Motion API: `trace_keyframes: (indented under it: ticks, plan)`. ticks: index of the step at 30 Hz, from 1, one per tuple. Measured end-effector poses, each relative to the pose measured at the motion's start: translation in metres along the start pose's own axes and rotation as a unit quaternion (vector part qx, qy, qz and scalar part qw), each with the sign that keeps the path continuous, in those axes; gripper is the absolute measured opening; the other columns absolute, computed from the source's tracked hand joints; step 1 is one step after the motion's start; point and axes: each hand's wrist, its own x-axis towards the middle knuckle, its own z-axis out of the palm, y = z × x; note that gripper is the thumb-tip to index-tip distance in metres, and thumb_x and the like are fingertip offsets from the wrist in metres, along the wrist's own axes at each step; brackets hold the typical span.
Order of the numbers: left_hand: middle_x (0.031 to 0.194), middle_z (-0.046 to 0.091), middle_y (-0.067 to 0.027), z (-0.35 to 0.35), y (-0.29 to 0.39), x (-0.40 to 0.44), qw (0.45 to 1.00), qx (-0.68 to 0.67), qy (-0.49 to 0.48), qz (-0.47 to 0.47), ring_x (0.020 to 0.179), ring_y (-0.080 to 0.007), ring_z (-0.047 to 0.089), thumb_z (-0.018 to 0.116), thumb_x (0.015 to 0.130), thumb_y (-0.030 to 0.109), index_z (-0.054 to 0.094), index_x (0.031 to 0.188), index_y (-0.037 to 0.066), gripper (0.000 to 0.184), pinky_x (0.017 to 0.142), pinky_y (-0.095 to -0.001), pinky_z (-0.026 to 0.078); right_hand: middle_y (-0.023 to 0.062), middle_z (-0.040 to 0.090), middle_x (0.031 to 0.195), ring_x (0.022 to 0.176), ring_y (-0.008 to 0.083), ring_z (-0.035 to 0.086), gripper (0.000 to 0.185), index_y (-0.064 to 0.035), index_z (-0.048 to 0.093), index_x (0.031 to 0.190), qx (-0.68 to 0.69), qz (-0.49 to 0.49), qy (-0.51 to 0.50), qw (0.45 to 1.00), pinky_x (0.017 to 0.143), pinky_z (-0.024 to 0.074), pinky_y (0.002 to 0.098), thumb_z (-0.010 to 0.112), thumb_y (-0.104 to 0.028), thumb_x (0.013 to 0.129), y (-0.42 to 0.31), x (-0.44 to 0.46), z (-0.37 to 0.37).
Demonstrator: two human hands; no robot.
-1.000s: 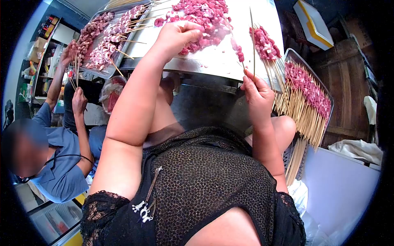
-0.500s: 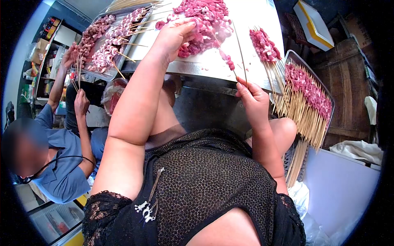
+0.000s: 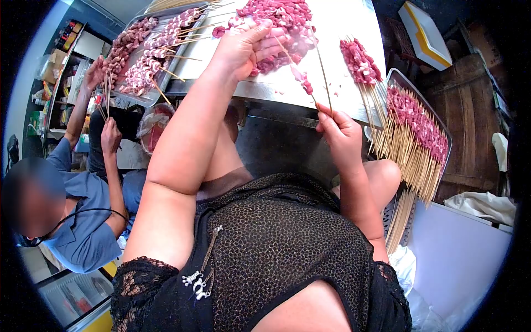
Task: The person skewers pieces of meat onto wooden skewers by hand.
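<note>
My right hand [image 3: 340,133] pinches two thin wooden skewers near their lower ends. One skewer carries a few small pieces of pink meat [image 3: 303,83], and its upper part slants toward my left hand. The second skewer [image 3: 323,69] is bare. My left hand [image 3: 246,50] is palm up with fingers stretched out, over the edge of a heap of cut raw meat [image 3: 282,14] on the metal-edged white table [image 3: 332,16]. The skewer's upper end passes by its fingers. Whether a small piece lies against those fingers is unclear.
Finished skewers [image 3: 359,61] lie at the table's right, beside a tray of many more [image 3: 417,119]. A metal tray [image 3: 182,47] with meat skewers stands at left. There a co-worker in a blue shirt [image 3: 83,221] holds several skewers. A white-and-yellow box [image 3: 423,33] sits back right.
My left hand has lifted slightly and turned palm up, its fingers opening out from the meat heap. My right hand and its two skewers have barely moved.
</note>
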Motion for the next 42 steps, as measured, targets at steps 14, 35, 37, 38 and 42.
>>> trace_keyframes:
  ticks: [14, 35, 37, 38, 42]
  plan:
    - [0.111, 0.057, -0.0238, 0.013, 0.0, -0.005, 0.998, -0.067, 0.01, 0.012, 0.102, -0.0325, 0.059, 0.045, 0.093, 0.01, 0.046, 0.112, -0.005, 0.024, 0.089, -0.0387, 0.051, -0.0014, 0.057, 0.07, 0.062, 0.0048, 0.051, 0.023, 0.0008, 0.063, 0.106, -0.008, -0.024, -0.004, 1.0, 0.06, 0.0422, 0.0186, 0.058, -0.008, 0.086, -0.002, 0.002, 0.004]
    - [0.111, 0.058, -0.0215, 0.014, 0.003, -0.009, 0.996, -0.081, -0.023, -0.032, 0.103, -0.0313, 0.059, 0.046, 0.093, 0.013, 0.046, 0.116, -0.004, 0.029, 0.09, -0.0394, 0.05, -0.0031, 0.054, 0.064, 0.056, 0.0032, 0.046, 0.019, -0.0024, 0.066, 0.102, -0.086, -0.08, 0.042, 0.992, 0.052, 0.0385, 0.0185, 0.059, -0.007, 0.086, -0.008, 0.003, -0.007]
    - [0.111, 0.058, -0.0217, 0.017, 0.003, -0.009, 0.995, -0.096, -0.003, 0.0, 0.102, -0.0314, 0.059, 0.046, 0.093, 0.014, 0.045, 0.117, -0.004, 0.03, 0.089, -0.0397, 0.05, -0.0032, 0.054, 0.064, 0.056, 0.003, 0.046, 0.019, -0.0022, 0.066, 0.102, -0.1, -0.087, 0.051, 0.99, 0.051, 0.0381, 0.0186, 0.059, -0.007, 0.086, -0.014, 0.0, -0.007]
    - [0.111, 0.058, -0.0217, 0.016, 0.003, -0.008, 0.995, -0.097, -0.004, 0.0, 0.102, -0.0314, 0.059, 0.046, 0.093, 0.014, 0.045, 0.117, -0.004, 0.03, 0.089, -0.0397, 0.05, -0.0033, 0.054, 0.064, 0.056, 0.003, 0.046, 0.019, -0.0022, 0.066, 0.102, -0.097, -0.098, 0.044, 0.989, 0.051, 0.038, 0.0185, 0.059, -0.007, 0.086, -0.014, 0.0, -0.007]
    - [0.11, 0.058, -0.0214, 0.014, 0.0, -0.007, 0.997, -0.079, -0.02, -0.007, 0.1, -0.0308, 0.06, 0.047, 0.093, 0.015, 0.047, 0.117, -0.004, 0.03, 0.089, -0.0392, 0.05, -0.0032, 0.054, 0.064, 0.056, 0.003, 0.046, 0.018, -0.0023, 0.066, 0.102, -0.094, -0.102, 0.04, 0.99, 0.051, 0.0381, 0.0185, 0.059, -0.008, 0.086, -0.01, 0.001, -0.005]
